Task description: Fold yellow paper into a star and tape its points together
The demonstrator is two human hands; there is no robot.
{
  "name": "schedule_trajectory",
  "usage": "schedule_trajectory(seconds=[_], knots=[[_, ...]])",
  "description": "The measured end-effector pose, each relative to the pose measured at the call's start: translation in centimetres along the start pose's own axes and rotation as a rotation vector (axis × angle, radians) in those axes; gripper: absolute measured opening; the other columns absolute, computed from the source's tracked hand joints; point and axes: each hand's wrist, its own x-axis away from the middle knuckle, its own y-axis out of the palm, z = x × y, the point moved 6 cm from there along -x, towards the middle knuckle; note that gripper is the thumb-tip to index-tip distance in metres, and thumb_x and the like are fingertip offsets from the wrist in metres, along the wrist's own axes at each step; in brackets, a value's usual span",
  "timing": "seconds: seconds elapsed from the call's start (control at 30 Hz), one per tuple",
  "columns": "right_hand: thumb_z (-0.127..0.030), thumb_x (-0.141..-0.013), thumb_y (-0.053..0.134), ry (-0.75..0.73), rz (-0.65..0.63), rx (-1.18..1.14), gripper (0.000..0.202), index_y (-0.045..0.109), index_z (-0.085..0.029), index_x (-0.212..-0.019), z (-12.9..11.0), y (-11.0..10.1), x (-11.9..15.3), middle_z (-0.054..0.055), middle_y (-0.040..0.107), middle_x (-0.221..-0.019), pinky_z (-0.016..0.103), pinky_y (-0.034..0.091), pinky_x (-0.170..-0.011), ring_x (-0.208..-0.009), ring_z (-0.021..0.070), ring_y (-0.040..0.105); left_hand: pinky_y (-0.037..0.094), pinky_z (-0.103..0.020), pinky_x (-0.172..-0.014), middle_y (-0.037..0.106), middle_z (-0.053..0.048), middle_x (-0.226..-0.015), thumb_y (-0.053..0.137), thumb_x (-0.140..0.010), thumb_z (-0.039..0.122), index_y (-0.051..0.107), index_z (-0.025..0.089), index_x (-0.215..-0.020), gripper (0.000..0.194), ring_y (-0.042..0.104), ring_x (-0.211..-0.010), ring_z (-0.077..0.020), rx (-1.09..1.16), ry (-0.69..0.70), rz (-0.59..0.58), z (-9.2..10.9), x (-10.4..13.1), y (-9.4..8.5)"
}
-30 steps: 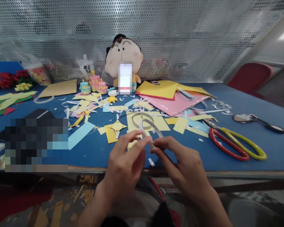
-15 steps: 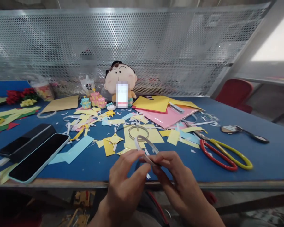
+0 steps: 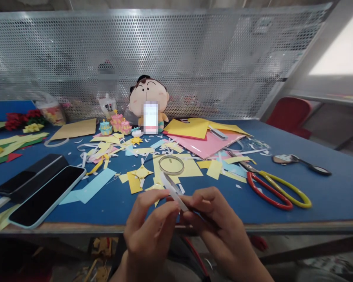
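A narrow white roll of tape point(image 3: 171, 188) is held edge-on above the table's front edge, tilted with its far end up. The fingers and thumb of my left hand point(image 3: 150, 223) pinch its near left side. My right hand point(image 3: 223, 223) grips the roll's near end, with its fingertips partly hidden. Just beyond, a thin ring point(image 3: 171, 173) lies on a yellow paper sheet point(image 3: 191, 167). To its left, a folded yellow paper star point(image 3: 141, 172) rests on a darker yellow piece.
Scissors point(image 3: 270, 192) with red and yellow handles lie right, near a black-handled tool point(image 3: 314, 168). A phone point(image 3: 47, 197) and black box point(image 3: 32, 174) sit left. Paper scraps point(image 3: 106, 150), coloured sheets point(image 3: 206, 145) and a plush doll point(image 3: 150, 96) stand farther back.
The roll of tape has turned from showing its open loop to nearly edge-on, its top moving slightly left and down. My left hand has shifted a little left, its fingers still pinching.
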Motion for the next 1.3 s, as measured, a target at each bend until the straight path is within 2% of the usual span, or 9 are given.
schedule_trajectory(seconds=[0.13,0.3,0.53,0.73,0.93,1.13,1.3], knots=[[-0.011,-0.085,0.048,-0.029,0.015,-0.018,0.023,0.043,-0.031,-0.094,-0.2,0.1,0.0,-0.005,0.060,-0.081,0.013,0.053,-0.063,-0.071,0.0071,0.065,0.052,-0.022,-0.073,0.062,-0.003,-0.088,0.060,-0.079,0.004,0.061,0.015,-0.094,0.018,0.060,-0.082,-0.0112,0.020,-0.068,0.019,-0.1,0.0,0.0],[-0.009,-0.083,0.048,-0.082,0.025,0.060,0.023,0.041,-0.029,-0.093,-0.5,0.2,0.0,-0.004,0.063,-0.081,0.012,0.053,-0.063,-0.073,0.0080,0.067,0.052,-0.019,-0.070,0.063,-0.002,-0.085,0.058,-0.080,0.004,0.063,0.016,-0.096,0.020,0.061,-0.079,-0.0101,-0.033,-0.041,0.008,0.1,-0.1,0.0],[-0.007,-0.082,0.044,-0.199,0.084,0.272,0.020,0.040,-0.026,-0.089,-1.1,0.3,-0.4,-0.004,0.064,-0.071,0.012,0.050,-0.055,-0.059,0.0075,0.065,0.052,-0.018,-0.075,0.063,-0.004,-0.091,0.060,-0.079,0.004,0.062,0.015,-0.102,0.025,0.061,-0.085,-0.0102,-0.038,-0.031,-0.099,-0.3,0.4,0.4],[-0.005,-0.082,0.043,-0.293,0.134,0.336,0.019,0.043,-0.023,-0.087,-1.6,0.9,-0.5,-0.002,0.064,-0.066,0.015,0.051,-0.052,-0.052,0.0093,0.063,0.052,-0.019,-0.075,0.064,-0.003,-0.088,0.058,-0.080,0.005,0.061,0.015,-0.097,0.020,0.061,-0.083,-0.0105,-0.004,-0.079,-0.065,-0.4,0.2,0.3],[-0.004,-0.083,0.042,-0.376,0.170,0.384,0.020,0.048,-0.023,-0.089,-2.3,1.0,-0.4,0.001,0.070,-0.071,0.015,0.052,-0.054,-0.058,0.0109,0.068,0.051,-0.019,-0.072,0.063,-0.001,-0.082,0.058,-0.080,0.005,0.060,0.018,-0.088,0.015,0.062,-0.077,-0.0108,0.033,-0.152,-0.027,-0.4,0.0,0.2],[-0.002,-0.083,0.040,-0.397,0.155,0.424,0.022,0.047,-0.022,-0.091,-2.2,1.3,-0.3,0.002,0.071,-0.075,0.015,0.052,-0.057,-0.062,0.0099,0.068,0.048,-0.013,-0.074,0.061,0.002,-0.079,0.058,-0.081,0.008,0.057,0.018,-0.081,0.011,0.060,-0.078,-0.0074,0.048,-0.245,-0.065,-0.8,-0.3,0.4],[-0.001,-0.082,0.039,-0.416,0.136,0.444,0.024,0.047,-0.022,-0.092,-2.3,1.6,-0.3,0.002,0.072,-0.076,0.017,0.051,-0.054,-0.058,0.0100,0.067,0.047,-0.012,-0.068,0.058,0.003,-0.073,0.056,-0.082,0.009,0.054,0.019,-0.074,0.013,0.058,-0.071,-0.0064,0.099,-0.288,-0.134,-1.1,-0.7,0.5]])
